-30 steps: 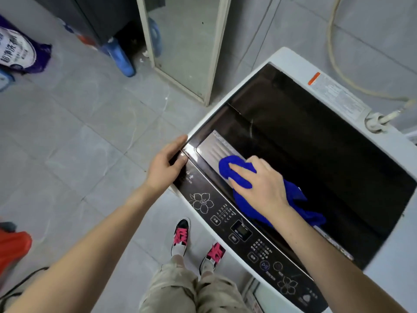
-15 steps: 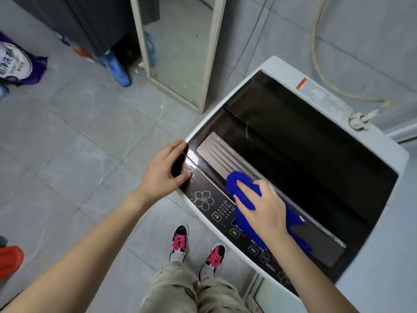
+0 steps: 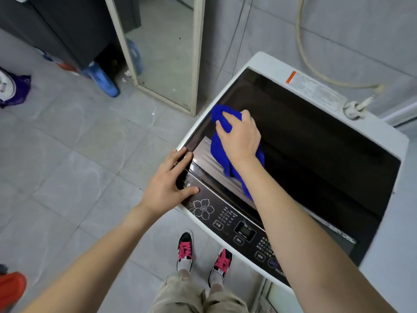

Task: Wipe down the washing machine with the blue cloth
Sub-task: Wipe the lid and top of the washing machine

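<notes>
A white top-loading washing machine (image 3: pixel 383 136) with a dark glass lid and a black control panel (image 3: pixel 225 218) fills the right half. The blue cloth (image 3: pixel 220 152) lies on the lid's left part, near the left edge, trailing back toward the panel. My right hand (image 3: pixel 242 136) presses down on the cloth, fingers curled over its far end. My left hand (image 3: pixel 168 185) rests on the machine's front left corner, thumb on the panel and fingers over the lid's edge.
A framed mirror (image 3: pixel 167 48) leans against the tiled wall left of the machine. A blue bottle (image 3: pixel 103 81) stands by a dark cabinet (image 3: pixel 56 26). A hose (image 3: pixel 316 71) runs to the inlet at the back. An orange object (image 3: pixel 11 288) sits at the lower left floor.
My right hand has slid the blue cloth from the control panel area forward and left, up onto the lid's left edge. My left hand stays on the front corner.
</notes>
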Motion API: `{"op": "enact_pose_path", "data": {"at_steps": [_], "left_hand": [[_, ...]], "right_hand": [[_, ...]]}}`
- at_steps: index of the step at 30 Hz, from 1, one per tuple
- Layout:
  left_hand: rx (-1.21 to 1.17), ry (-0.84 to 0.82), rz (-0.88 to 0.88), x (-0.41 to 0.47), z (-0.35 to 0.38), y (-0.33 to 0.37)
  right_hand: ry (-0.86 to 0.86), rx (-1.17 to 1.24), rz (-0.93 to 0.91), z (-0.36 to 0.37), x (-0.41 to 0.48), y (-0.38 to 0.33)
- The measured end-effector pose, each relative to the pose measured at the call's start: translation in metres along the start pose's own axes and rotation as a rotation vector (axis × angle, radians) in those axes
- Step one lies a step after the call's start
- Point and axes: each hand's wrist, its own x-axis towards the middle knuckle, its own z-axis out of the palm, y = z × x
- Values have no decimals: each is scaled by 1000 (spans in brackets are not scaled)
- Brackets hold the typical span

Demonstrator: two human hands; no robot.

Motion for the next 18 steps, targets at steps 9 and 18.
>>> {"op": "enact_pose_path", "data": {"at_steps": [9, 18], "left_hand": [[-58, -32, -15, 1, -6, 4], [38, -103, 30, -1, -20, 2]], "right_hand": [[-153, 25, -44, -10, -24, -21], [88, -175, 27, -45, -178, 106]]}}
